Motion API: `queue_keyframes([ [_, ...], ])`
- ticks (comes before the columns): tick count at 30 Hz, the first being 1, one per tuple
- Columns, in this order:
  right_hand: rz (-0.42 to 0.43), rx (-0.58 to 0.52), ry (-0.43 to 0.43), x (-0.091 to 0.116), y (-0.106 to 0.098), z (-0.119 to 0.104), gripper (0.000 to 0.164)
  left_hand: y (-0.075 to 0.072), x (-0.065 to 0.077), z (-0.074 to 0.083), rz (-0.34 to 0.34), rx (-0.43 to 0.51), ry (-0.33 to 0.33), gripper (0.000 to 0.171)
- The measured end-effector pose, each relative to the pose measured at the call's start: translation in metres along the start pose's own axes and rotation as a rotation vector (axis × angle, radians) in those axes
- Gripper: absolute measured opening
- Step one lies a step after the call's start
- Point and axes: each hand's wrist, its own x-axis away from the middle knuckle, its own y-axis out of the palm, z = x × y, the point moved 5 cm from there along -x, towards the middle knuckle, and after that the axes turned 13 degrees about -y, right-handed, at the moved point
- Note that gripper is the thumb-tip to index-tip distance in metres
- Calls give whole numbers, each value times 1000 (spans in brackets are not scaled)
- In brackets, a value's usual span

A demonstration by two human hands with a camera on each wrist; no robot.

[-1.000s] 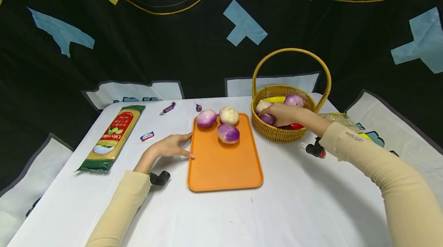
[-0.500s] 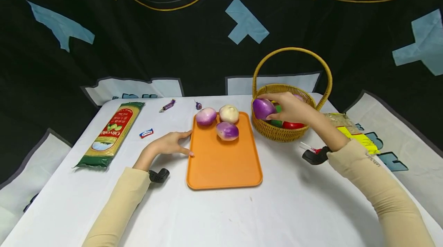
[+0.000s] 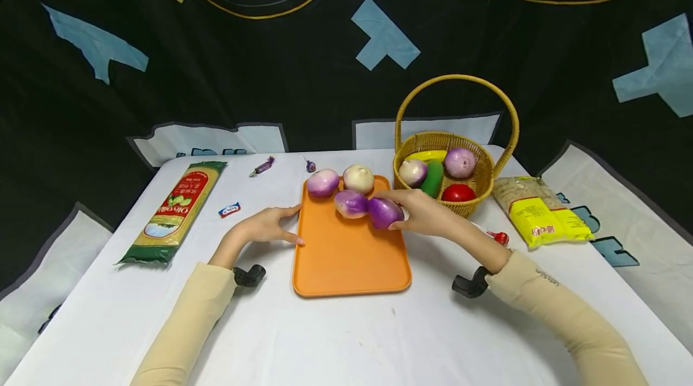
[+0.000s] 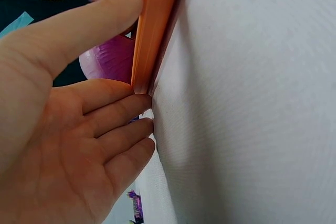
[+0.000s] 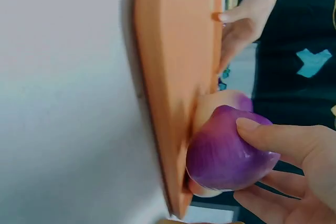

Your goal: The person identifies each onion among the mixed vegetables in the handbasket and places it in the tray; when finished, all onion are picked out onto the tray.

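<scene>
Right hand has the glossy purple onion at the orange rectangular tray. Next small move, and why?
Probably settle the glossy onion on the tray: the right hand pinches it at the tray's right side, beside a purple-and-white onion; the left hand touches the opposite edge. Contact underneath is unclear.

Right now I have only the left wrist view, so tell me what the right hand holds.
Observer: The right hand holds a glossy purple onion over the flat, rectangular orange tray.
Operator: Report something inside the golden-brown wicker basket whose curved handle I see.
Observer: A round, shiny red tomato sits in it.
Operator: Now name what lies to the left of the left hand, across the table.
Observer: A long green-and-gold packet with a red label.
</scene>
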Motion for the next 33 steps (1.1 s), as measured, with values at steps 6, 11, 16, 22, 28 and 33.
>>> queue_keyframes([
  [6,-2,15,16,-10,16,11,64,1,1,0,-4,13,-6,98],
  [11,-17,52,38,-17,20,16,68,3,0,1,-5,18,-8,98],
  [16,-9,35,21,-16,17,12,70,3,0,3,-13,21,-13,97],
  [22,26,50,24,-6,-4,9,64,2,1,3,-9,12,-4,96],
  [28,35,80,70,-4,-37,18,60,1,1,2,0,14,-2,96],
  [33,0,65,88,-9,-57,36,53,1,2,3,-5,19,-2,96],
])
